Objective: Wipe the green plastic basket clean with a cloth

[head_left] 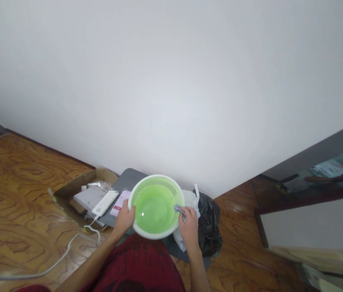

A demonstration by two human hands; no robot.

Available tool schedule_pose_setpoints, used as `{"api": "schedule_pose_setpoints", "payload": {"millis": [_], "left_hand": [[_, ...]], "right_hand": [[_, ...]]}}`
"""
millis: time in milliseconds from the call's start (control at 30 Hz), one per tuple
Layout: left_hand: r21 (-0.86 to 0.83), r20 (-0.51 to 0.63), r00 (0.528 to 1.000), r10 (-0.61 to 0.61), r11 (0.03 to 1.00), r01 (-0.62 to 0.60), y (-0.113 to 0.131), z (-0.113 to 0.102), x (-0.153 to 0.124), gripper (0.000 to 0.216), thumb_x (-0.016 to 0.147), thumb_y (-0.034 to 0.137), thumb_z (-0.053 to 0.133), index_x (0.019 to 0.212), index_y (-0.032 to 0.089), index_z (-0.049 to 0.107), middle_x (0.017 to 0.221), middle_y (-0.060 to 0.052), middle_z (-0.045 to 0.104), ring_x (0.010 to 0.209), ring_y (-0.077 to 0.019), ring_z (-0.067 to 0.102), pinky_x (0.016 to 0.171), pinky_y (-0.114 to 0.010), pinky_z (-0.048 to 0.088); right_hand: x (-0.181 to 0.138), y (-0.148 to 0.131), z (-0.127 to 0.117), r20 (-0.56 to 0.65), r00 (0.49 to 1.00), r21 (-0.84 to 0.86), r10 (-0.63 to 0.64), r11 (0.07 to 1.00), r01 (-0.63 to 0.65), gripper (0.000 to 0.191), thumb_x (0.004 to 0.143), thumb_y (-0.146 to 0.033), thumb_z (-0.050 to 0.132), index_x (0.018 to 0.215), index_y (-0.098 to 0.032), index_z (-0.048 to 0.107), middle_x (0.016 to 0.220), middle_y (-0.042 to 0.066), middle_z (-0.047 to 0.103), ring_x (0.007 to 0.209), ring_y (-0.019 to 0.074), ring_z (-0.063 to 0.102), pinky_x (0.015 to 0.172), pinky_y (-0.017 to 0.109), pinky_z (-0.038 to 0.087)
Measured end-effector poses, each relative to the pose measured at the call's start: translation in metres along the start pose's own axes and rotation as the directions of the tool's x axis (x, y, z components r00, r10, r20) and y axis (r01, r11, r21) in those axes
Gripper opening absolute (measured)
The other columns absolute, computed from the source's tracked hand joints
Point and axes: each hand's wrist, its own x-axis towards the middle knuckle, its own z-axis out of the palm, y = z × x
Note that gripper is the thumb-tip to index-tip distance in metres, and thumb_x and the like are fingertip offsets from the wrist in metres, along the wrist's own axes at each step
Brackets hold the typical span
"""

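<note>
A round green plastic basket [156, 209] with a white rim and a band of holes under it is held up in front of my body, its inside facing me. My left hand [125, 217] grips the rim on the left side, thumb on top and fingers hidden beneath. On the right, my right hand [189, 225] pinches a small greyish-blue cloth [179, 209] against the inner wall near the rim. Nothing else lies inside the basket.
A dark grey table [130, 177] stands against the white wall, bearing a pink booklet [120, 201] and a white power strip [105, 202]. Left of it is an opened cardboard box [65, 198]. A white plastic bag [179, 239] and black plastic bag [208, 225] are at right. A cable [58, 261] crosses the wooden floor.
</note>
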Motion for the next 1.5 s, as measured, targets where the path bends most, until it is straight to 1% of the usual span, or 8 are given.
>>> {"api": "schedule_pose_setpoints", "payload": {"millis": [233,367,600,733,867,1133,1233,1500], "left_hand": [[0.004,0.011,1.000,-0.015,1.000,0.015,0.003,-0.001,-0.003,0.034,0.091,0.026,0.042,0.122,0.018,0.052,0.111,-0.012,0.071,0.100,-0.0253,0.070,0.087,-0.034,0.052],[0.013,0.009,1.000,-0.015,1.000,0.015,0.004,-0.001,-0.003,0.032,0.091,0.026,0.042,0.120,0.018,0.053,0.110,-0.012,0.071,0.100,-0.0254,0.070,0.086,-0.034,0.052],[0.026,-0.006,1.000,0.016,1.000,-0.016,0.002,-0.001,0.000,0.031,0.090,0.026,0.042,0.116,0.018,0.054,0.108,-0.012,0.072,0.099,-0.0255,0.069,0.085,-0.034,0.053],[0.041,-0.022,0.999,0.027,0.999,-0.026,-0.002,0.000,0.002,0.032,0.089,0.028,0.043,0.118,0.018,0.054,0.107,-0.013,0.072,0.098,-0.0262,0.070,0.083,-0.034,0.053],[0.064,-0.001,1.000,0.002,0.998,-0.002,0.000,-0.001,0.001,0.033,0.090,0.029,0.042,0.119,0.019,0.054,0.109,-0.013,0.072,0.100,-0.0271,0.069,0.085,-0.035,0.053],[0.065,0.010,1.000,0.006,0.998,-0.006,0.005,-0.002,-0.003,0.033,0.091,0.028,0.041,0.121,0.018,0.053,0.109,-0.014,0.072,0.100,-0.0276,0.069,0.085,-0.036,0.053],[0.080,0.010,1.000,-0.007,0.997,0.006,0.005,-0.003,-0.002,0.032,0.090,0.028,0.042,0.119,0.018,0.054,0.104,-0.013,0.072,0.096,-0.0280,0.070,0.082,-0.036,0.053],[0.084,0.006,0.999,0.033,0.996,-0.033,-0.001,0.001,0.002,0.033,0.091,0.028,0.040,0.120,0.018,0.053,0.109,-0.013,0.071,0.100,-0.0260,0.069,0.085,-0.034,0.053]], "right_hand": [[-0.054,-0.017,0.001,0.097,0.995,0.100,0.006,0.995,-0.016,0.021,0.088,-0.017,0.053,0.100,-0.021,0.070,0.102,0.008,0.062,0.099,0.0206,0.060,0.090,0.033,0.050],[-0.056,-0.022,-0.002,0.184,0.983,0.131,-0.025,0.991,0.001,0.023,0.089,-0.016,0.051,0.101,-0.021,0.069,0.102,0.007,0.063,0.098,0.0195,0.060,0.090,0.031,0.050],[-0.006,-0.007,0.002,-0.064,0.993,0.001,0.099,0.995,-0.099,0.024,0.086,-0.020,0.049,0.099,-0.018,0.070,0.098,0.010,0.064,0.098,0.0250,0.060,0.091,0.038,0.048],[0.001,-0.009,0.004,-0.090,0.989,0.006,0.114,0.993,-0.114,0.025,0.088,-0.019,0.048,0.101,-0.017,0.069,0.102,0.010,0.064,0.101,0.0246,0.058,0.094,0.039,0.046],[-0.021,-0.017,0.002,-0.043,0.998,0.015,0.051,0.999,-0.050,0.023,0.086,-0.015,0.051,0.098,-0.020,0.070,0.103,0.008,0.063,0.103,0.0228,0.057,0.096,0.038,0.046],[-0.071,-0.026,-0.004,0.170,0.983,0.089,-0.075,0.994,0.061,0.027,0.093,-0.014,0.048,0.105,-0.024,0.071,0.109,0.007,0.063,0.106,0.0203,0.058,0.096,0.034,0.049],[-0.062,-0.022,-0.006,0.144,0.988,0.086,-0.061,0.995,0.049,0.028,0.095,-0.015,0.046,0.106,-0.024,0.070,0.110,0.008,0.063,0.107,0.0204,0.057,0.097,0.035,0.048],[-0.009,0.002,-0.008,-0.067,0.997,0.010,0.038,0.999,-0.037,0.025,0.091,-0.017,0.047,0.101,-0.018,0.070,0.104,0.009,0.065,0.105,0.0233,0.056,0.099,0.041,0.044]]}}
